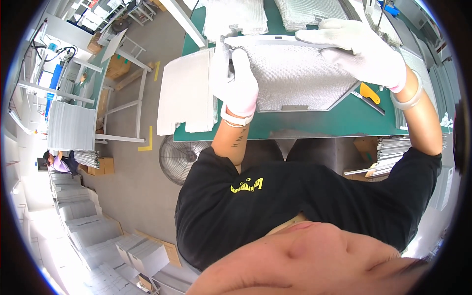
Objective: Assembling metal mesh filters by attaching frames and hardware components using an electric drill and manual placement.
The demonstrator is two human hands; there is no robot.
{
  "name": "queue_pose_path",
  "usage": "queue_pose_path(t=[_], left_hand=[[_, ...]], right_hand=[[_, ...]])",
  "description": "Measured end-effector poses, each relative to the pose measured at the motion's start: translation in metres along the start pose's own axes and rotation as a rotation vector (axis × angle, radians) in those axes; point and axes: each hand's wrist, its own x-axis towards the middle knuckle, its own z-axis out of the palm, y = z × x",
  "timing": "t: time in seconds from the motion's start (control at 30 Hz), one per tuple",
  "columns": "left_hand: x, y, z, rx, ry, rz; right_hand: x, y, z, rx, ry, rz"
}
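Observation:
A silver mesh filter panel (300,78) with a metal frame strip along its far edge is in front of me, over the green tabletop (290,129). My left hand (237,81), in a white glove, closes around the panel's far left corner, with the thumb on the near side. The gloved fingers of my right hand (364,51) grip the frame strip near its right end, thumb below and fingers along the top. Just right of the panel lie a yellow scraper-like tool (369,93) and a slim dark-handled tool (372,104).
Mesh sheet stacks (235,18) stand at the table's far side. White sheets (184,93) overhang its left edge. A round floor fan (179,160) sits below left, metal strips (391,155) below right. Panel stacks (73,125) and another person (60,162) are far left.

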Motion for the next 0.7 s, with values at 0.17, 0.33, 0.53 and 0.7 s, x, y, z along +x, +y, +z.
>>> queue_pose_path(t=[0.17,0.33,0.53,0.7], left_hand=[[0.005,-0.004,-0.001,0.111,-0.014,0.08],[0.004,-0.009,0.0,0.065,0.05,0.03],[0.01,-0.002,-0.003,0.058,-0.093,0.059],[0.01,-0.013,-0.011,-0.149,-0.071,0.083]], right_hand=[[0.0,-0.005,-0.004,-0.045,-0.098,0.164],[0.002,-0.005,-0.005,-0.018,-0.11,0.17],[-0.004,0.013,-0.002,-0.02,-0.026,0.017],[0.023,-0.008,-0.009,-0.044,-0.017,-0.058]])
